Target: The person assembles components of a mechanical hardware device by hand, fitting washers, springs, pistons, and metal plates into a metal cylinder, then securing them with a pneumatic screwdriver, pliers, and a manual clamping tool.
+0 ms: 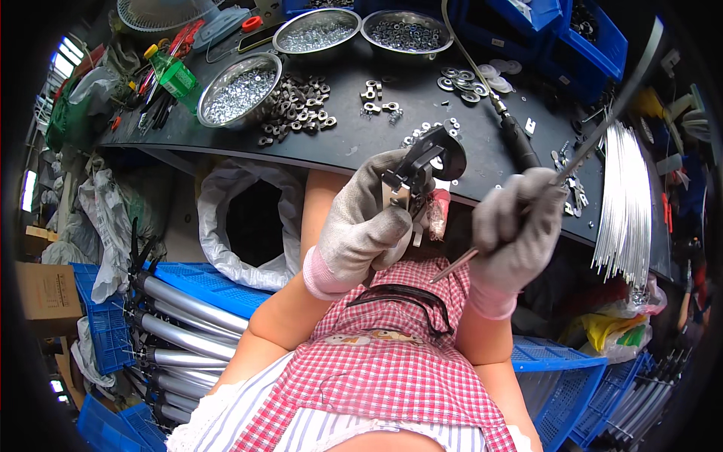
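My left hand [361, 218], in a grey glove with a pink cuff, is closed around a black plastic fitting [437, 158] with a metal plate at its base. It is held up just in front of the bench edge. My right hand [516, 230], gloved the same way, has its fingers wrapped round a long thin metal rod [595, 139]. The rod runs up to the far right, and a thin end shows below the fist, pointing toward my lap. Slight blur covers the right fingers. Behind that hand lies a black corded power screwdriver [518, 139].
Steel bowls of small hardware [410, 53] stand along the dark bench [346, 139], beside loose metal clips [301, 109] and washers [463, 83]. Silver rods [625, 203] overhang its right side. Blue crates [557, 369], silver tubes [184, 335] and a white sack [218, 226] surround my lap.
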Motion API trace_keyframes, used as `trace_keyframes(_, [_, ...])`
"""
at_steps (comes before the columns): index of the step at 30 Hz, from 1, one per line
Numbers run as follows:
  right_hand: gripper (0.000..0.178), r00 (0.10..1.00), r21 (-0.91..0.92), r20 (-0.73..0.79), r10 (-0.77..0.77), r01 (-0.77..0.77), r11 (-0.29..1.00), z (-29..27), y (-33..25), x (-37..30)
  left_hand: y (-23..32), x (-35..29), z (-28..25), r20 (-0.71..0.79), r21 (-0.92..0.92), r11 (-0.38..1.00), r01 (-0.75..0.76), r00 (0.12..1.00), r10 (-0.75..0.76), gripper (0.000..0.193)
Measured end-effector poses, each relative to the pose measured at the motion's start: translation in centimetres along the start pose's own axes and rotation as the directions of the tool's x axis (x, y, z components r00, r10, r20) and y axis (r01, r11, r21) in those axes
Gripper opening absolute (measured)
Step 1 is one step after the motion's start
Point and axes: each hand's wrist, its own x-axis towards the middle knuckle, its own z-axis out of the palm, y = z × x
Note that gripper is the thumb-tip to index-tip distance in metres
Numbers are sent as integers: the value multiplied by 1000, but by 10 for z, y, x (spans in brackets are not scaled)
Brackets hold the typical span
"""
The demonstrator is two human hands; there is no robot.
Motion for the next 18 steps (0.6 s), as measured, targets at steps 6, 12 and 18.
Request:
trace_keyframes(6, [24,983,351,57,-177,146,925,-59,-68,45,23,-8,-13,180,-232,960,154,977,-113,62])
trace_keyframes(12, [18,988,558,-83,-131,155,815,-61,-36,51,24,-8,-13,71,-240,902,360,933,-354,36])
trace_keyframes(18, [24,998,508,56,-19,-12,861,-59,-42,40,15,3,-5,17,-369,866,337,934,-356,45])
